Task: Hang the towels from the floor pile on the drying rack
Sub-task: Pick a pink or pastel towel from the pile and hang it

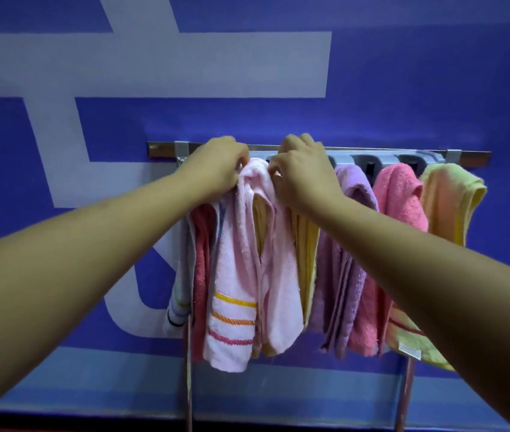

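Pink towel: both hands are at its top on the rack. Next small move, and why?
Probably let go with both hands. The left hand and right hand pinch the top of the pink towel at the rack, and it already hangs free between the red towel and yellow towel.

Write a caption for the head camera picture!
Left hand and right hand pinch a pink towel atop the crowded rack.
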{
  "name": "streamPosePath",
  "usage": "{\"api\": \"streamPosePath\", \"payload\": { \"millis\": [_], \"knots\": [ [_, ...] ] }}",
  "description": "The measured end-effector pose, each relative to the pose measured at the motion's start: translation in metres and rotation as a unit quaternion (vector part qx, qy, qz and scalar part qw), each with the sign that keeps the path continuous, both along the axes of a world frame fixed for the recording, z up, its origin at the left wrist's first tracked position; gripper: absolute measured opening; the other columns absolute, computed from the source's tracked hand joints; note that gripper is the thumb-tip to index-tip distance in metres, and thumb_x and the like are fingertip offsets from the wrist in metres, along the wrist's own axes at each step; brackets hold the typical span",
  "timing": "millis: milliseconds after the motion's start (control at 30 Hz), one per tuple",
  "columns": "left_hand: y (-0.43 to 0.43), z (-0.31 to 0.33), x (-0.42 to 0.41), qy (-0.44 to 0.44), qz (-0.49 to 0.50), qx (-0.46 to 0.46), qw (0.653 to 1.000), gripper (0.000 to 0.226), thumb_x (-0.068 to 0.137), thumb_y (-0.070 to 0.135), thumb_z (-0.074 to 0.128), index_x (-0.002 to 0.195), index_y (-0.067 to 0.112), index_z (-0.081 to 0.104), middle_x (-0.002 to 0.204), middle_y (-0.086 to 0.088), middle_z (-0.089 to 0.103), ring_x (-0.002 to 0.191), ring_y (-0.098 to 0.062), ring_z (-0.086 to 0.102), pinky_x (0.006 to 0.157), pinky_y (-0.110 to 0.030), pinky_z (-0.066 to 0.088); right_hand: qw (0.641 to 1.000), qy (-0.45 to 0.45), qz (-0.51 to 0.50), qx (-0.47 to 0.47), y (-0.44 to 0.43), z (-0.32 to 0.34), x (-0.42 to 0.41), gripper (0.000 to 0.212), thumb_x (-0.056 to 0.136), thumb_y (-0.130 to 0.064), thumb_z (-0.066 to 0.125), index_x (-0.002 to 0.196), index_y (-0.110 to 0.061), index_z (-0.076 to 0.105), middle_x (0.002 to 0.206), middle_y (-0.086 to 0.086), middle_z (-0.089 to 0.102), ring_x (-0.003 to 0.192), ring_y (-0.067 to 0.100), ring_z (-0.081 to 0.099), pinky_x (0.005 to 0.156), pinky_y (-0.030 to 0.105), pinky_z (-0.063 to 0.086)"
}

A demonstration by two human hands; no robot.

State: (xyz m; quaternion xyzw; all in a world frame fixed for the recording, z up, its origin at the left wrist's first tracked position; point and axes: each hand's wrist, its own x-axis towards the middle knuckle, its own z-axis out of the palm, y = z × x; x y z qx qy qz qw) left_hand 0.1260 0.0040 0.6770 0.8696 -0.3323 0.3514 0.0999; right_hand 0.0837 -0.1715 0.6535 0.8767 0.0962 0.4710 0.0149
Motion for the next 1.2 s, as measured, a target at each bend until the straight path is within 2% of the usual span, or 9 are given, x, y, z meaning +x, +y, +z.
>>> {"api": "streamPosePath", "payload": {
  "millis": [133, 233, 367, 500, 667, 767, 900, 1067, 1200],
  "knots": [
    [0.002, -0.014, -0.03, 0.083, -0.046, -0.057, 0.994, 0.026, 0.088, 0.018, 0.053, 0.111, 0.016, 0.066, 0.106, -0.003, 0.07, 0.098, -0.022, 0.062, 0.081, -0.033, 0.047, 0.982, 0.088, 0.102, 0.136, 0.008, -0.016, -0.023, 0.026, 0.087, -0.017, 0.056, 0.063, -0.007, 0.053, 0.061, 0.006, 0.044, 0.063, 0.028, 0.041, 0.057, 0.038, 0.033],
    [0.005, -0.024, -0.044, 0.185, -0.09, -0.105, 0.973, 0.035, 0.08, 0.033, 0.058, 0.114, 0.043, 0.059, 0.099, 0.007, 0.071, 0.093, -0.013, 0.063, 0.081, -0.028, 0.051, 0.94, 0.155, 0.174, 0.249, 0.016, -0.031, -0.03, 0.013, 0.085, -0.024, 0.061, 0.076, -0.014, 0.059, 0.068, -0.001, 0.054, 0.066, 0.019, 0.051, 0.059, 0.033, 0.036],
    [0.001, -0.042, -0.041, 0.171, -0.066, -0.135, 0.974, 0.03, 0.081, 0.02, 0.061, 0.11, 0.028, 0.055, 0.087, 0.005, 0.061, 0.085, -0.021, 0.058, 0.065, -0.019, 0.042, 0.935, 0.126, 0.183, 0.278, 0.016, -0.05, -0.028, 0.026, 0.086, -0.018, 0.062, 0.11, -0.009, 0.06, 0.101, 0.009, 0.065, 0.093, 0.028, 0.06, 0.077, 0.036, 0.043],
    [-0.012, -0.064, -0.035, 0.141, -0.019, -0.132, 0.981, 0.05, 0.086, 0.008, 0.053, 0.135, 0.015, 0.046, 0.099, -0.016, 0.066, 0.093, -0.034, 0.06, 0.075, -0.039, 0.047, 0.925, 0.116, 0.189, 0.309, 0.018, -0.061, -0.028, 0.018, 0.083, -0.009, 0.059, 0.091, -0.023, 0.051, 0.084, 0.0, 0.06, 0.081, 0.023, 0.056, 0.068, 0.03, 0.035],
    [-0.007, -0.073, -0.026, 0.077, -0.01, -0.181, 0.98, 0.068, 0.087, -0.005, 0.041, 0.148, 0.026, 0.041, 0.114, -0.017, 0.066, 0.103, -0.035, 0.061, 0.084, -0.039, 0.048, 0.954, 0.058, 0.073, 0.283, 0.004, -0.063, -0.017, 0.024, 0.071, 0.0, 0.048, 0.088, -0.016, 0.051, 0.081, 0.008, 0.059, 0.079, 0.033, 0.055, 0.065, 0.042, 0.047],
    [-0.009, -0.085, -0.026, 0.139, -0.068, -0.201, 0.967, 0.074, 0.088, 0.002, 0.05, 0.153, 0.03, 0.031, 0.119, -0.003, 0.065, 0.104, -0.021, 0.061, 0.086, -0.03, 0.048, 0.935, 0.074, 0.126, 0.322, 0.009, -0.076, -0.016, 0.017, 0.076, -0.007, 0.052, 0.09, -0.017, 0.052, 0.083, 0.009, 0.061, 0.079, 0.028, 0.055, 0.063, 0.035, 0.039],
    [-0.012, -0.098, -0.024, 0.233, -0.14, -0.286, 0.919, 0.059, 0.087, 0.007, 0.058, 0.14, 0.021, 0.039, 0.123, 0.006, 0.055, 0.107, -0.007, 0.054, 0.077, -0.001, 0.039, 0.881, 0.109, 0.213, 0.407, 0.029, -0.097, -0.02, 0.036, 0.081, -0.01, 0.06, 0.116, -0.017, 0.059, 0.094, 0.001, 0.068, 0.083, 0.018, 0.061, 0.072, 0.028, 0.046],
    [-0.004, -0.125, -0.022, 0.237, -0.109, -0.247, 0.933, 0.05, 0.083, 0.001, 0.057, 0.131, 0.015, 0.05, 0.124, -0.002, 0.055, 0.112, -0.017, 0.055, 0.096, -0.024, 0.043, 0.888, 0.081, 0.185, 0.413, 0.024, -0.112, -0.025, 0.041, 0.08, -0.004, 0.055, 0.118, -0.018, 0.063, 0.095, 0.0, 0.07, 0.084, 0.018, 0.061, 0.071, 0.027, 0.041],
    [-0.001, -0.135, -0.022, 0.176, -0.068, -0.243, 0.952, 0.005, 0.081, 0.002, 0.06, 0.083, 0.006, 0.057, 0.112, -0.007, 0.042, 0.102, -0.022, 0.051, 0.097, -0.023, 0.037, 0.905, 0.088, 0.16, 0.384, 0.023, -0.113, -0.028, 0.041, 0.08, -0.004, 0.053, 0.119, -0.015, 0.059, 0.099, 0.009, 0.07, 0.087, 0.031, 0.062, 0.073, 0.038, 0.048]
  ]
}}
